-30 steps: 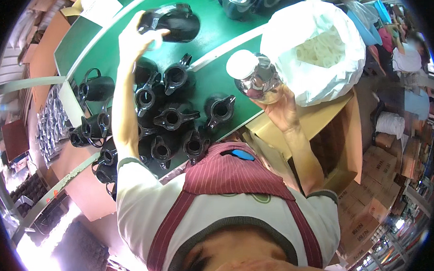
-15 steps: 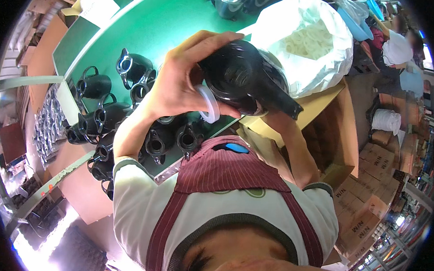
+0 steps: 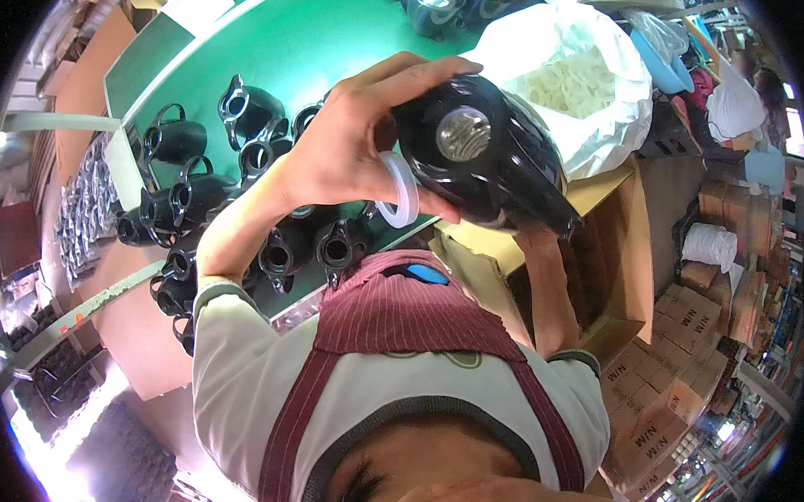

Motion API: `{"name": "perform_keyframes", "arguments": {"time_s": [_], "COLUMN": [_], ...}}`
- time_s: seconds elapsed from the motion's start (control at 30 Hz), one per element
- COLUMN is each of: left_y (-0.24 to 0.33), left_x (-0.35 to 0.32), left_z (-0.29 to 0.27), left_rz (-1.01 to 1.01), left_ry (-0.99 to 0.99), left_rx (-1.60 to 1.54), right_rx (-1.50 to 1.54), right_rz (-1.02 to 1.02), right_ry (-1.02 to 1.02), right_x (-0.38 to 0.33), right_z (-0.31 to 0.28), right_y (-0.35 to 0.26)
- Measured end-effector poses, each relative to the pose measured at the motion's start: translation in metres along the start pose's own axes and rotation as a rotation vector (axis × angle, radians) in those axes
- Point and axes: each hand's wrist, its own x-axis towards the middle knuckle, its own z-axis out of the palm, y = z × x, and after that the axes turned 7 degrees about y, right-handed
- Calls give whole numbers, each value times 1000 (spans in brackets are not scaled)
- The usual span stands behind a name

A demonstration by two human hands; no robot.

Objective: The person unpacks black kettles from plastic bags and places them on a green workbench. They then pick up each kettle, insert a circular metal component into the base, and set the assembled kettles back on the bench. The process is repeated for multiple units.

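Observation:
A glossy black jug is raised in front of me, tilted, with its long narrow part pointing down to the right. My left hand grips its left side, fingers over the top and thumb underneath. A bright, silvery round spot shows on the side turned toward me. Around my left thumb hangs a translucent white ring. My right hand is behind the jug's lower end; its fingers are hidden, and only the wrist and forearm show plainly.
Several black jugs stand and lie on the green table at left; more jugs are at the back. A white bag of translucent rings sits beyond the jug. An opened cardboard box is at right, with stacked cartons behind.
The jug has turned in my hands, and a bright round spot now shows where a dark ridged surface was. Jug and hands have shifted slightly right; the ring stays on my left thumb.

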Motion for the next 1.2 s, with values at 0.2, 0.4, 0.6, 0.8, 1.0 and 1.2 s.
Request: {"name": "perform_keyframes", "arguments": {"time_s": [0.2,0.4,0.6,0.8,1.0,1.2], "left_y": [-66,-143,-226,-170,-112,-116], "left_x": [-29,-39,-79,-97,-130,-139], "left_z": [1,-29,-86,-46,-6,19], "left_rz": [-355,-580,-498,-605,-1010,-1019], "left_ry": [414,859,473,760,394,264], "left_rx": [-419,-582,731,-80,-537,-546], "right_rx": [-548,-363,-601,-1180,-1497,-1826], "right_rz": [-189,-561,-641,-900,-873,-859], "right_ry": [180,-234,-76,-212,-45,35], "right_x": [54,127,206,288,384,454], "right_z": [43,107,152,158,185,199], "right_y": [-19,-28,29,109,179,197]}}
